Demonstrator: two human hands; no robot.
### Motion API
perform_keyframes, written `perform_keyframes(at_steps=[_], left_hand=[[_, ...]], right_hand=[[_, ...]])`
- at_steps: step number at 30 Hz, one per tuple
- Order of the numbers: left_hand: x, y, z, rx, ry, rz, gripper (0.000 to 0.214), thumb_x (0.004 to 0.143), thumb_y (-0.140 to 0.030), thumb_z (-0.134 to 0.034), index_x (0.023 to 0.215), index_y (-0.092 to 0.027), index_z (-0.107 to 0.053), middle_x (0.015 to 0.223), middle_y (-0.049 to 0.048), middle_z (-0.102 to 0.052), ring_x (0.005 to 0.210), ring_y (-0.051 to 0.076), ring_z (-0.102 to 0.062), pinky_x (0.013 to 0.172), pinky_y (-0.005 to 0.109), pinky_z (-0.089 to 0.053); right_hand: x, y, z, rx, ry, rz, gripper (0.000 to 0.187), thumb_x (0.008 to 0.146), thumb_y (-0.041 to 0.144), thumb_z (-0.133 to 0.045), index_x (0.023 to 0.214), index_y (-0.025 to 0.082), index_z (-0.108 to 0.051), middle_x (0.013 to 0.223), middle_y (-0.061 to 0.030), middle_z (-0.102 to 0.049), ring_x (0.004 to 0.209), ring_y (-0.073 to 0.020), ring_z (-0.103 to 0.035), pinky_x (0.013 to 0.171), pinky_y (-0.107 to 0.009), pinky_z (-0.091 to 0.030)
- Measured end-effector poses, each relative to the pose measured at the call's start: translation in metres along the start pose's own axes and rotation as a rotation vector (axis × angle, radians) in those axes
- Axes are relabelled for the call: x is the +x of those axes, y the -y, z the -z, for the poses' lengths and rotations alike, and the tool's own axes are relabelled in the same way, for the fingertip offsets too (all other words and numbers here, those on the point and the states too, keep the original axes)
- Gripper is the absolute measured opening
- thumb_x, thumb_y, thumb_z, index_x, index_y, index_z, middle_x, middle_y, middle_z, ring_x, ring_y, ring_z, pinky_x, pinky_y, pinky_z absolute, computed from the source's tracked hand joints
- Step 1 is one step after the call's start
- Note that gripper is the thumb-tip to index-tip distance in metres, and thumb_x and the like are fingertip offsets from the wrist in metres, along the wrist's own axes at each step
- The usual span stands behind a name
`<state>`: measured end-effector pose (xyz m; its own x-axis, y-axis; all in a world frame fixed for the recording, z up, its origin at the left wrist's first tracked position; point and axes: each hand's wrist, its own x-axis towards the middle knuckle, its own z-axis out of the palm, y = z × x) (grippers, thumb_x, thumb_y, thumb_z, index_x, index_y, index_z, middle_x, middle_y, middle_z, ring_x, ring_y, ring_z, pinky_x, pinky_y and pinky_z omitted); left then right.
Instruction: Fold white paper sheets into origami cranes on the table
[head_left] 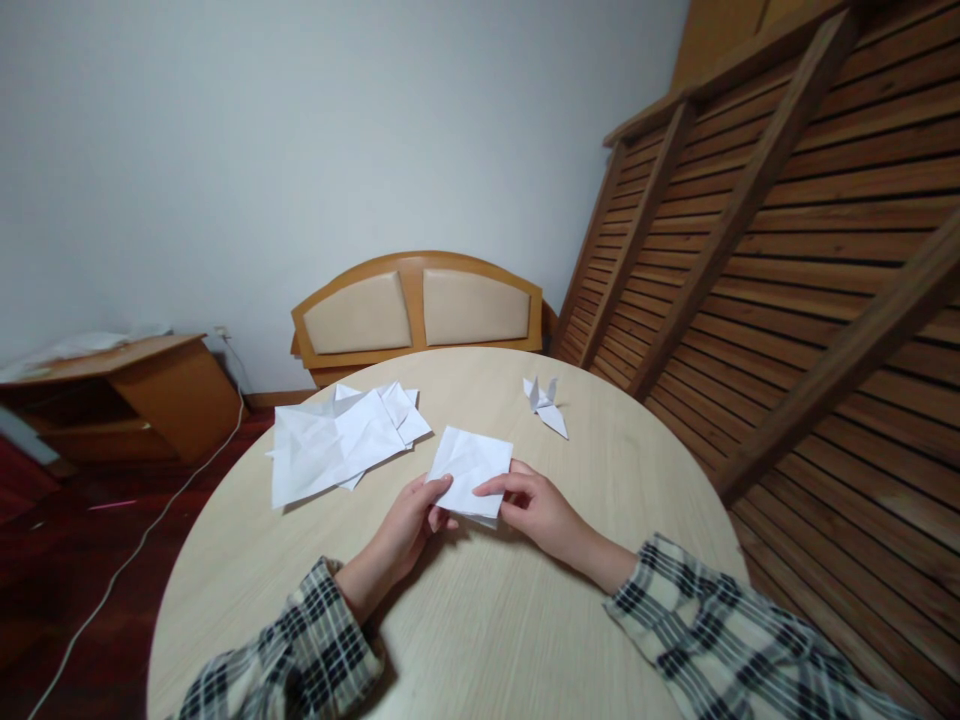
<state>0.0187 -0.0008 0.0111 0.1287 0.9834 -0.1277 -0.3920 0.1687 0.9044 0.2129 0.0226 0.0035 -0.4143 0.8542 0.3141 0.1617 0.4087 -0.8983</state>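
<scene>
A folded square of white paper [474, 465] is held just above the table between both hands. My left hand [411, 520] pinches its lower left corner, thumb on top and fingers curled beneath. At the right edge my right hand [541, 510] grips it, with the index finger lying over the front and the other fingers partly behind. Beyond the right hand stands a folded paper crane [546, 405]. Left of the held square lies a loose pile of creased white paper sheets [337, 445].
The round pale wooden table [480, 630] fills the foreground. Behind it stands a headboard [416, 300] with two cream panels. A slatted wooden frame [750, 250] leans at the right. At the left are a low wooden desk [142, 400] and a white cable [142, 545] along the floor.
</scene>
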Motion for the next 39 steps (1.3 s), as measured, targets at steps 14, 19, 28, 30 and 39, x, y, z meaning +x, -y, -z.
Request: perform_keyframes(at_steps=[14, 19, 28, 30, 39], left_hand=[[0.002, 0.004, 0.004, 0.02, 0.072, 0.004, 0.03, 0.077, -0.039, -0.077, 0.072, -0.014, -0.061, 0.044, -0.0074, -0.039, 0.044, 0.007, -0.035, 0.053, 0.021, -0.044], [0.003, 0.004, 0.004, 0.088, 0.128, -0.01, 0.032, 0.076, -0.039, -0.078, 0.08, -0.013, -0.062, 0.049, -0.0074, -0.04, 0.046, 0.007, -0.038, 0.05, 0.021, -0.042], [0.003, 0.011, 0.009, 0.21, 0.231, 0.014, 0.037, 0.081, -0.049, -0.072, 0.077, -0.016, -0.057, 0.043, -0.008, -0.042, 0.043, 0.008, -0.041, 0.056, 0.023, -0.046], [0.001, 0.01, 0.009, 0.262, 0.265, 0.01, 0.039, 0.08, -0.051, -0.071, 0.074, -0.016, -0.056, 0.044, -0.0054, -0.047, 0.045, 0.008, -0.045, 0.054, 0.022, -0.043], [-0.003, 0.005, 0.005, 0.38, 0.397, 0.001, 0.037, 0.085, -0.051, -0.066, 0.082, -0.015, -0.056, 0.064, 0.003, -0.064, 0.055, 0.011, -0.055, 0.059, 0.024, -0.042]], right_hand=[[0.002, 0.008, 0.003, -0.002, -0.087, -0.045, 0.019, 0.084, 0.035, -0.066, 0.073, 0.02, -0.07, 0.072, -0.0014, -0.057, 0.066, -0.0151, -0.054, 0.062, -0.028, -0.04], [0.004, 0.002, 0.003, 0.053, -0.133, -0.089, 0.025, 0.083, 0.042, -0.064, 0.078, 0.018, -0.069, 0.069, -0.0015, -0.059, 0.062, -0.0145, -0.052, 0.057, -0.027, -0.039], [0.008, 0.003, 0.005, 0.084, -0.195, -0.114, 0.033, 0.08, 0.051, -0.065, 0.077, 0.018, -0.067, 0.067, -0.0009, -0.057, 0.061, -0.0143, -0.048, 0.056, -0.027, -0.037], [0.009, 0.003, 0.006, 0.097, -0.207, -0.119, 0.035, 0.079, 0.052, -0.065, 0.076, 0.018, -0.065, 0.067, -0.0008, -0.056, 0.062, -0.0143, -0.048, 0.056, -0.026, -0.037], [0.01, 0.0, 0.005, 0.222, -0.251, -0.22, 0.042, 0.073, 0.059, -0.069, 0.082, 0.019, -0.058, 0.067, 0.0009, -0.052, 0.057, -0.0137, -0.049, 0.046, -0.024, -0.036]])
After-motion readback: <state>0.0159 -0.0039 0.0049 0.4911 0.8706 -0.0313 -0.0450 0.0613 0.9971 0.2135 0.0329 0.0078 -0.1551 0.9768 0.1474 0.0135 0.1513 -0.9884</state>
